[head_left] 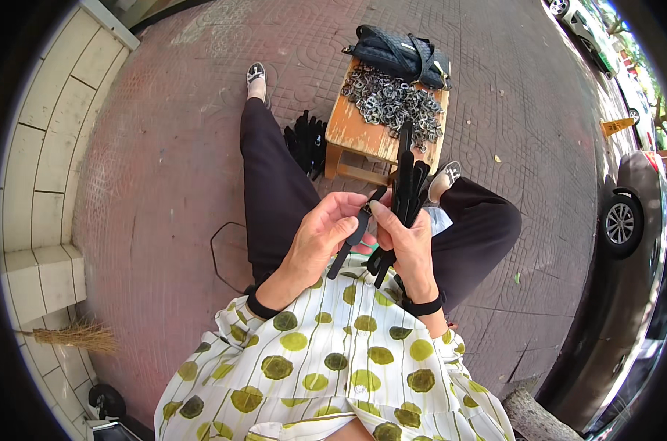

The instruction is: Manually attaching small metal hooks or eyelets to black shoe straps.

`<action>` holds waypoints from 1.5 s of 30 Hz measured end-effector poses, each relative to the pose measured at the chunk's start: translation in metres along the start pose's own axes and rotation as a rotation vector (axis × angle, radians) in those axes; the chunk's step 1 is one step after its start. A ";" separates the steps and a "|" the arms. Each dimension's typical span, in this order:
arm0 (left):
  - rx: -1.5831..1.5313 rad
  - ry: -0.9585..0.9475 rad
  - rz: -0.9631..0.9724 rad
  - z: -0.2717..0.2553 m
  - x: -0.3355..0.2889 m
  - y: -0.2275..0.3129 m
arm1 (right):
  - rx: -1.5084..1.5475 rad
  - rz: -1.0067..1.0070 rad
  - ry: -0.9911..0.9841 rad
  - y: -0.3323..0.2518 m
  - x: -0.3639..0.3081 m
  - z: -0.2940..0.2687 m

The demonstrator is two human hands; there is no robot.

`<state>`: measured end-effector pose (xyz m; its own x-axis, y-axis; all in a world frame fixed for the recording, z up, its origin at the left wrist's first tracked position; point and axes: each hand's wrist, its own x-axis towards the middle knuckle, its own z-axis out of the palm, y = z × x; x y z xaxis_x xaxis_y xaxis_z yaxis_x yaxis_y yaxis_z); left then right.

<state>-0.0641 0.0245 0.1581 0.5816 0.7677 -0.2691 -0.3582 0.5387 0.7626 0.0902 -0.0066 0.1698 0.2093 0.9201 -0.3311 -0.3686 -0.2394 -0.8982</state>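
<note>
My left hand (315, 239) is closed on a single black strap (346, 254), pinched between thumb and fingers. At that strap's upper part, near my right thumb, sits a small metallic piece, too small to make out well. A bundle of black straps (409, 187) is gripped in my right hand (410, 246), its ends sticking out above and below the fist. The two hands almost meet above my lap. Just beyond them, a heap of metal buckles (396, 103) lies on a worn wooden stool (348, 132).
A black bag (399, 55) rests at the stool's far end. More black straps (304, 143) are piled left of the stool. My legs spread to either side of it. A straw broom (76, 336) leans out by the tiled wall (47, 213) at left; a parked car (620, 294) stands at right.
</note>
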 end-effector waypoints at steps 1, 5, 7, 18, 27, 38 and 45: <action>0.030 -0.017 -0.010 -0.001 0.000 0.001 | 0.019 -0.010 -0.011 0.001 0.001 0.000; -0.056 -0.061 -0.053 -0.004 -0.007 0.004 | 0.005 0.000 -0.015 0.002 -0.004 -0.001; -0.091 -0.116 -0.073 -0.004 -0.009 0.006 | 0.016 0.012 -0.019 0.004 -0.004 -0.004; -0.151 -0.184 -0.100 -0.010 -0.007 0.002 | 0.063 -0.013 -0.035 0.003 0.000 -0.006; -0.057 -0.130 -0.019 -0.006 -0.006 -0.001 | 0.028 0.004 -0.002 0.005 -0.002 -0.001; 0.169 0.105 0.273 -0.001 -0.007 -0.013 | -0.085 0.019 -0.063 0.002 -0.008 0.005; 0.243 0.147 0.242 0.000 -0.008 -0.008 | -0.327 -0.103 -0.005 0.007 -0.010 0.009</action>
<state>-0.0659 0.0142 0.1541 0.3838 0.9139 -0.1320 -0.2782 0.2507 0.9272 0.0772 -0.0152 0.1692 0.2258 0.9458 -0.2333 -0.0360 -0.2313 -0.9722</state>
